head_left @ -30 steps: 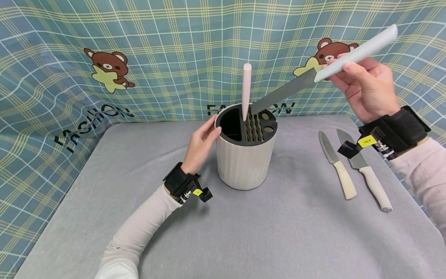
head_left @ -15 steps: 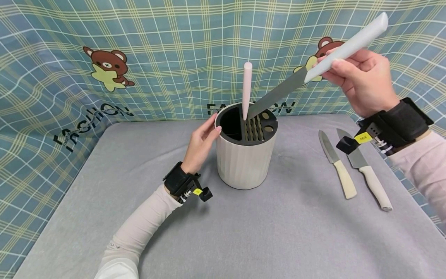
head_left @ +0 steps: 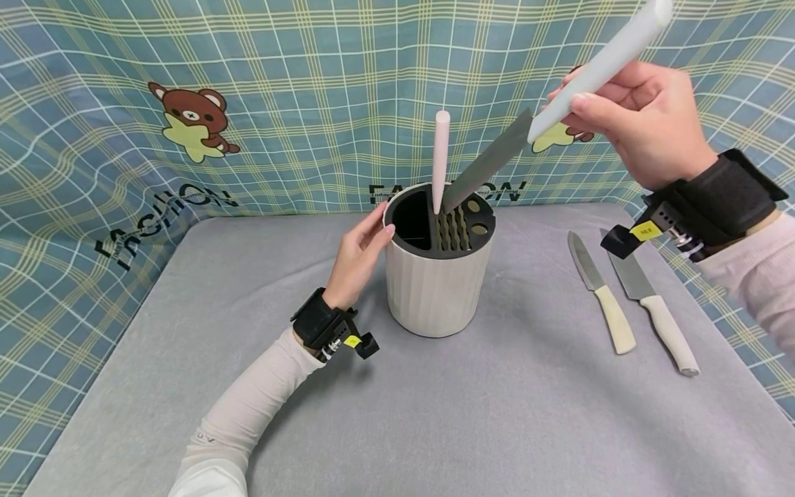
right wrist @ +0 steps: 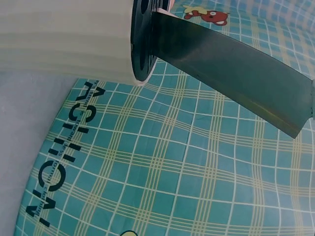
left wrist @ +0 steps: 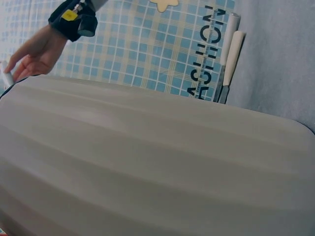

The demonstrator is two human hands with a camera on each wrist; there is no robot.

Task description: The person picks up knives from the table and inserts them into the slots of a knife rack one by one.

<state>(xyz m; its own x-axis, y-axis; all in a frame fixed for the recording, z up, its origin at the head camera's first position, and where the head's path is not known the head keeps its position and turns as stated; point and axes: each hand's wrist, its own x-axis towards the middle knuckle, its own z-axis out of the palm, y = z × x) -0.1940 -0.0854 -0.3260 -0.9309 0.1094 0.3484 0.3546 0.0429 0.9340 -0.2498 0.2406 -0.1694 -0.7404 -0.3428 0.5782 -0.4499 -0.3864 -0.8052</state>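
My right hand (head_left: pixel 658 117) holds a kitchen knife by its pale handle (head_left: pixel 596 69), high at the right in the head view. The blade (head_left: pixel 491 162) slants down leftward, its tip at the slotted black top of a ribbed, off-white knife holder (head_left: pixel 435 297). In the right wrist view the blade (right wrist: pixel 236 69) reaches the slots of that top. A pink-handled piece (head_left: pixel 440 159) stands upright in the holder, its lower part hidden. With fingers fairly straight, my left hand (head_left: pixel 357 259) rests against the holder's left side, thumb tip at the rim.
Two more knives lie on the grey cloth to the right: a narrow one with a cream handle (head_left: pixel 615 321) and a broader one with a white handle (head_left: pixel 671 335). A plaid curtain (head_left: pixel 298 138) with printed bears hangs behind the table.
My right hand has moved left and up a little, tilting the knife steeper, while the tip stays at the slots. The left hand and the holder have kept their place.
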